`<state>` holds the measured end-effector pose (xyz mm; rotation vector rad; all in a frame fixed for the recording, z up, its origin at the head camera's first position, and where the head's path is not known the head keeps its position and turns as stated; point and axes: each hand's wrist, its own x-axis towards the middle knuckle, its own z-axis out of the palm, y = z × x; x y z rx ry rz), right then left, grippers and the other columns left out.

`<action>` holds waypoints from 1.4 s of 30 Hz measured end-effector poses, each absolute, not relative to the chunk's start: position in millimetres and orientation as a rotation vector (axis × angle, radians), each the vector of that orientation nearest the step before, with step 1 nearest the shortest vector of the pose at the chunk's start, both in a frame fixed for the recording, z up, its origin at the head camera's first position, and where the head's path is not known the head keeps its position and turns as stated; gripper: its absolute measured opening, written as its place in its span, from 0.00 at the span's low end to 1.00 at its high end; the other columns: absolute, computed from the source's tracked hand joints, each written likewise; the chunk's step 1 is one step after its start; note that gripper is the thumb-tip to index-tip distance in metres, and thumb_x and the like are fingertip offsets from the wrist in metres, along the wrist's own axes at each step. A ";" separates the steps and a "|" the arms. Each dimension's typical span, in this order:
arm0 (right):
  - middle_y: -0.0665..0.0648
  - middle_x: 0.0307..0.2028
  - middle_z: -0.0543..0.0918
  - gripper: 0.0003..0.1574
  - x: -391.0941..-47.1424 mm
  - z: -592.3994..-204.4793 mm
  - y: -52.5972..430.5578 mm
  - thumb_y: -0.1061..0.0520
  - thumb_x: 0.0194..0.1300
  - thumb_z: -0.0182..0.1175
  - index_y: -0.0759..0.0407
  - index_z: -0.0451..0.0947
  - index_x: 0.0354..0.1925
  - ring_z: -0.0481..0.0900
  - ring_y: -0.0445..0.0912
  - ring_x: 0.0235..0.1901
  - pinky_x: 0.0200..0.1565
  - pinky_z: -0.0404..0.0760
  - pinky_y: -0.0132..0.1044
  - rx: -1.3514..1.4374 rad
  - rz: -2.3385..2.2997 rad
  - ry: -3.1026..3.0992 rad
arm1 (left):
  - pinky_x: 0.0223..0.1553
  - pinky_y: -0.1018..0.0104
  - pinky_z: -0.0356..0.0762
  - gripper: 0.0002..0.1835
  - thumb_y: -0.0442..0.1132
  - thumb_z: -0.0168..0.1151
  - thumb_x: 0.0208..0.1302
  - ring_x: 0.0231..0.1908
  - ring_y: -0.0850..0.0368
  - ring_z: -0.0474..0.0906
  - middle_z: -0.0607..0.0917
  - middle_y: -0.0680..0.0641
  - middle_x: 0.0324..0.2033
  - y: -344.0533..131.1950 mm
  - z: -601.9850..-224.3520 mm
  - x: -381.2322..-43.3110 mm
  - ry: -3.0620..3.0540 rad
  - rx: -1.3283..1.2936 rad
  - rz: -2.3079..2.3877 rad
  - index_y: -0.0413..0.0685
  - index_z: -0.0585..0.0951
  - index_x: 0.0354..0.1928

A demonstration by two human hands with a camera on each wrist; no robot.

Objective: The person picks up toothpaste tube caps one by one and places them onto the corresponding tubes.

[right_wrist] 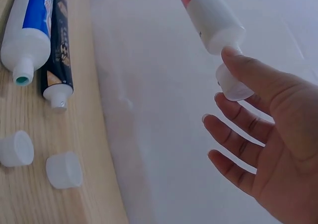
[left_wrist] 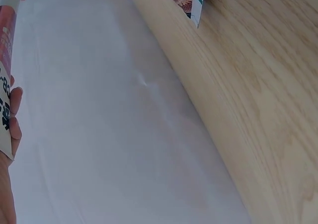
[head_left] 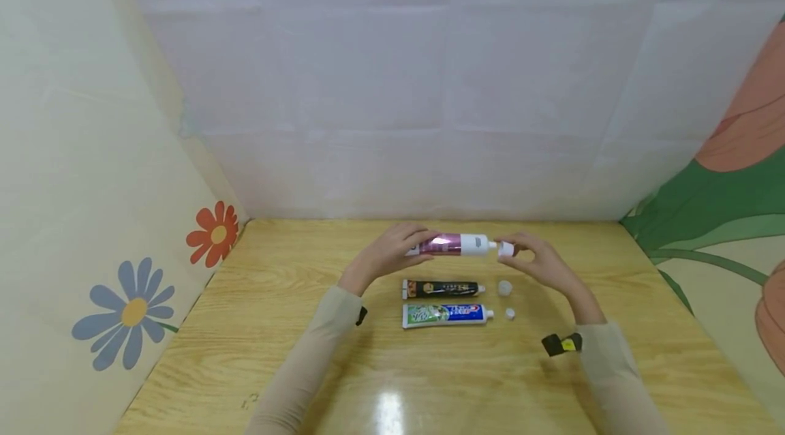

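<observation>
Held level above the back of the table, a pink and white toothpaste tube (head_left: 450, 244) lies in the grip of my left hand (head_left: 392, 249), its nozzle pointing right. My right hand (head_left: 540, 261) pinches a white cap (head_left: 505, 249) between thumb and forefinger, right at the nozzle's tip. In the right wrist view the cap (right_wrist: 232, 85) is tilted, and the other fingers (right_wrist: 237, 147) are spread below it. The left wrist view catches only the printed tube (left_wrist: 7, 60) and a few fingertips at its left edge.
Nearer me lie a black toothpaste tube (head_left: 443, 289) and a green and blue one (head_left: 444, 315), both uncapped with nozzles to the right. A larger white cap (head_left: 505, 288) and a smaller one (head_left: 510, 313) sit beside them. Behind the wooden table (head_left: 294, 271) hangs a white cloth (head_left: 380, 114).
</observation>
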<state>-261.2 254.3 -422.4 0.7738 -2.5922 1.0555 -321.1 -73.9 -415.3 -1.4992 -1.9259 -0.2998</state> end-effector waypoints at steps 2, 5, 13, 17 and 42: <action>0.52 0.40 0.80 0.24 -257.5 -417.5 251.0 0.58 0.59 0.63 0.57 0.75 0.55 0.74 0.43 0.37 0.43 0.75 0.40 0.774 1.052 -2.586 | 0.52 0.63 0.75 0.28 0.48 0.67 0.54 0.46 0.53 0.77 0.80 0.45 0.45 -74.3 -414.5 -320.3 -1.913 -1.504 -0.298 0.44 0.75 0.56; 0.55 0.39 0.80 0.24 -246.6 -403.0 243.6 0.61 0.59 0.63 0.61 0.75 0.54 0.74 0.45 0.37 0.41 0.74 0.37 0.788 1.051 -2.576 | 0.52 0.63 0.75 0.30 0.46 0.70 0.50 0.46 0.53 0.77 0.80 0.45 0.45 -74.3 -413.3 -318.6 -1.883 -1.509 -0.288 0.43 0.75 0.56; 0.55 0.38 0.80 0.23 -236.2 -388.9 237.8 0.63 0.57 0.64 0.63 0.76 0.52 0.74 0.44 0.37 0.41 0.74 0.37 0.799 1.032 -2.548 | 0.50 0.63 0.76 0.31 0.45 0.73 0.47 0.45 0.54 0.77 0.80 0.46 0.44 -73.1 -409.1 -313.2 -1.844 -1.500 -0.275 0.44 0.76 0.55; 0.52 0.39 0.80 0.24 -245.6 -400.7 244.7 0.59 0.58 0.64 0.57 0.76 0.54 0.74 0.42 0.39 0.42 0.74 0.39 0.784 1.021 -2.550 | 0.49 0.63 0.77 0.32 0.45 0.73 0.46 0.44 0.54 0.77 0.80 0.46 0.44 -73.3 -407.1 -312.1 -1.841 -1.490 -0.267 0.44 0.76 0.55; 0.44 0.36 0.77 0.24 -239.7 -386.8 246.4 0.56 0.58 0.65 0.52 0.76 0.54 0.71 0.38 0.37 0.42 0.74 0.38 0.807 1.033 -2.511 | 0.50 0.64 0.77 0.29 0.47 0.72 0.48 0.44 0.54 0.77 0.81 0.46 0.45 -77.9 -395.6 -301.3 -1.808 -1.423 -0.245 0.44 0.77 0.53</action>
